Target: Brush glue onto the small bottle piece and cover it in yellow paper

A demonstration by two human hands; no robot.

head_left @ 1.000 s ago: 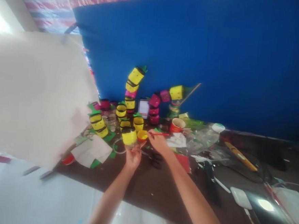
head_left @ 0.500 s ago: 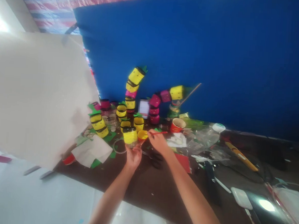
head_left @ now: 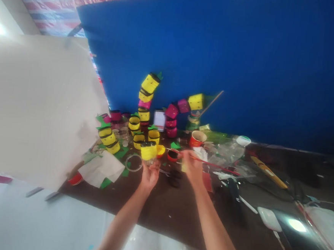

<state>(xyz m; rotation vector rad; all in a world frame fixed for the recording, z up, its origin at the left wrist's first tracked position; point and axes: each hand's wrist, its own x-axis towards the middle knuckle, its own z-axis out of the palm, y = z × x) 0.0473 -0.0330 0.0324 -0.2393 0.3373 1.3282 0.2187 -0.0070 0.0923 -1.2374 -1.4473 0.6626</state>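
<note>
My left hand (head_left: 150,174) is closed around the lower part of a clear plastic container (head_left: 148,151), painted yellow with a black rim at its top. A red-handled paintbrush (head_left: 214,165) sits in the fingers of my right hand (head_left: 191,165); its tip points left, toward a cup of yellow paint (head_left: 160,151). Just left of my right hand stands a small red cup with dark contents (head_left: 172,155). Behind the held container are yellow cups with black bands (head_left: 154,136). My right fingers are blurred.
A curved yellow-and-pink stack (head_left: 145,103) and a pink-and-yellow one (head_left: 171,121) rise before a blue board (head_left: 217,56). Rightward lie a red paper cup (head_left: 198,138), a clear bottle (head_left: 234,149), a yellow cutter (head_left: 269,172) and cables. White paper (head_left: 102,168) lies left.
My right hand has moved right, away from the yellow paint cup, and the brush now lies more crosswise. The dark cup has come into sight. My left hand keeps the container, shifted slightly right.
</note>
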